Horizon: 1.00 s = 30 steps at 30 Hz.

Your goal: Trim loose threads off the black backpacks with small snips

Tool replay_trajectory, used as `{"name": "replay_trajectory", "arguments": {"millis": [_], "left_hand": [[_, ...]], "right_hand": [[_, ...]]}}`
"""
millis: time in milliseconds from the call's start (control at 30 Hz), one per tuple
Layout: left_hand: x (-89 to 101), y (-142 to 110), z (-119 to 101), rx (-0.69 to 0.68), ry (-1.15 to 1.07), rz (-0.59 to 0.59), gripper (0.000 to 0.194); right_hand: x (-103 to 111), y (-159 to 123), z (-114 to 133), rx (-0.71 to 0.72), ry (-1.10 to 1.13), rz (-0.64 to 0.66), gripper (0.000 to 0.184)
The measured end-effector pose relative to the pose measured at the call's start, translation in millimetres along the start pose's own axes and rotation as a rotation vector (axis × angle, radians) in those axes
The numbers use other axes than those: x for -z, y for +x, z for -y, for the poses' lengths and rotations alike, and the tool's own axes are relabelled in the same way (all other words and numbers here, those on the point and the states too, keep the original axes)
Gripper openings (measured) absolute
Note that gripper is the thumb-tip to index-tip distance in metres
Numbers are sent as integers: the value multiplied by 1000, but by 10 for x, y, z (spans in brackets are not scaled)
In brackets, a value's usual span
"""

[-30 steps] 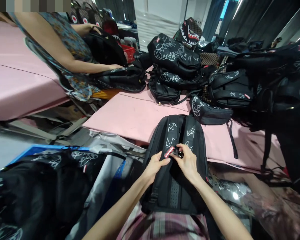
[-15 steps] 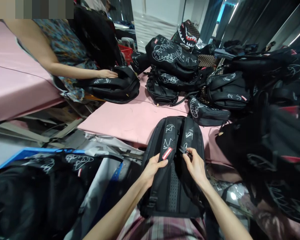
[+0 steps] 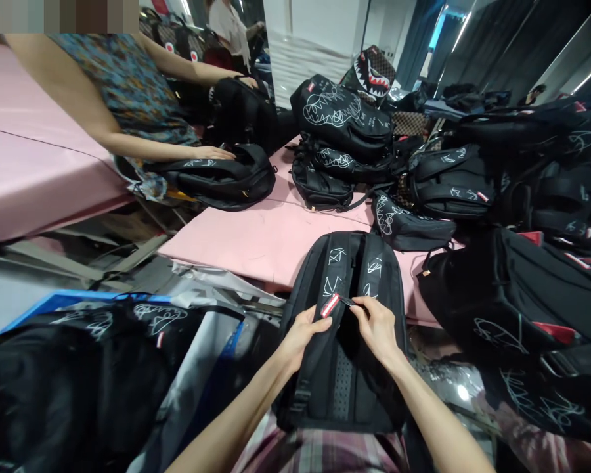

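A black backpack (image 3: 342, 407) stands against my lap and the table's front edge, its strap side facing me. White scribbled drawings mark both shoulder straps. My left hand (image 3: 303, 336) is closed on the left shoulder strap (image 3: 333, 272), thumb on top just below a red-and-white label (image 3: 330, 305). In my right hand (image 3: 377, 326) is a small pair of dark thread snips (image 3: 345, 301), pinched between the fingers. Their tip points left and lies close to the label's upper right end. Most of the snips is hidden by my fingers.
Black backpacks are piled on the pink table (image 3: 236, 240), with a shark-mouth checkered bag (image 3: 373, 73) on top. Another person's hand (image 3: 214, 153) rests on a backpack (image 3: 226, 180) at the left. More backpacks fill a blue bin (image 3: 93, 295) at lower left. A large backpack (image 3: 522, 295) stands at right.
My right hand has brought the snips left, from the right strap to the label. My left hand keeps its hold. The other person's far arm now reaches to another black bag.
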<state>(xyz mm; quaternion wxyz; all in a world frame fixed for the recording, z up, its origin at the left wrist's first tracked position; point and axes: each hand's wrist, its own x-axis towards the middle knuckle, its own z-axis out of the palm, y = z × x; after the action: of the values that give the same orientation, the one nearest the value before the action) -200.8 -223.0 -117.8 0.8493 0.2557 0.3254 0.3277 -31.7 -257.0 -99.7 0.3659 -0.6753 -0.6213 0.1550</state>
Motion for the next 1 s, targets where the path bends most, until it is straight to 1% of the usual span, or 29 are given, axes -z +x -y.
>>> {"name": "replay_trajectory", "arguments": {"millis": [100,167,200,267,333,400,433,533,667,767,867,933,1000], "left_hand": [[-7,-2,10,-15,8,15,44],[4,1,2,-51,68,-1,44],[20,5,-11,-79,125,-21,44],[72,16,-64,-141,282,-71,40],[142,23,-158,-185,451,-103,35],[207,18,-283,-193,570,-89,33],[231,9,-350,-191,603,-71,33],[257,-37,-530,-176,616,-10,33],[242,-86,-663,-155,604,28,29],[251,-93,-714,-150,639,39,29],[279,-93,-752,-111,661,41,31],[294,-92,-758,-77,639,46,34],[295,-86,-732,-75,564,53,38]], "right_hand": [[10,34,-57,-175,284,19,18],[35,57,-116,-231,423,-11,19],[56,68,-147,-233,441,-25,20],[110,88,-196,-179,357,-7,22],[163,118,-214,-79,183,57,22],[192,165,-198,10,59,134,23],[194,195,-180,39,41,166,24],[160,298,-118,70,68,224,24],[84,430,-54,96,46,255,15],[50,513,-33,144,50,279,14],[33,580,-32,184,63,293,13],[21,598,-29,193,73,279,13],[2,578,-9,196,70,247,13]]}}
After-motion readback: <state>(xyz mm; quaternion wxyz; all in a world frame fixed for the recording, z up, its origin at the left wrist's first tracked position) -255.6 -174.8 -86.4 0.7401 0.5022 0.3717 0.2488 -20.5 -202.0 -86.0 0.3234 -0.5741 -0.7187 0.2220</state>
